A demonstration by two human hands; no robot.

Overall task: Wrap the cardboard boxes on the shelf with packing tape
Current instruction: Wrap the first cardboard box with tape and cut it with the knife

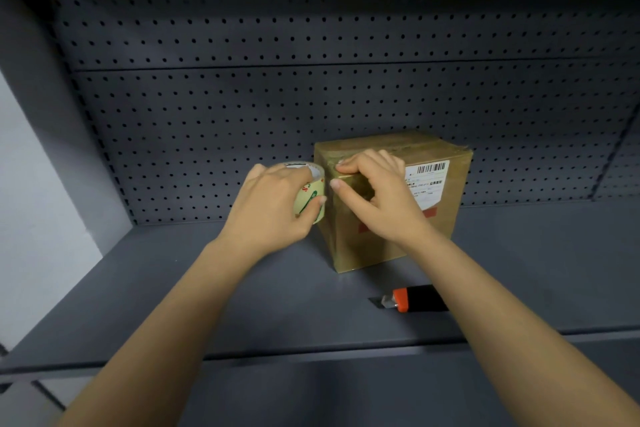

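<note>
On the left, the left hand [277,204] is curled round the tape roll [308,194], fingers over its rim and thumb underneath, holding it just beside the near upper corner of the cardboard box [363,250]. The box stands upright toward the back of the dark shelf [207,288], close to the pegboard [311,80]. The right hand [377,198] clamps that same corner, fingers bent over the top edge and thumb pressed on the vertical edge (probably pinning the tape's free end, though the strip itself is too clear to make out). The box looks small and light, so it would likely slide or turn under a pull; bracing it at the stiff corners seems wiser than on the faces. Its already-taped surface looks glossy and slick. Further right, a barcode label [429,177] sits on the front, and a utility knife [412,300] lies on the shelf.
</note>
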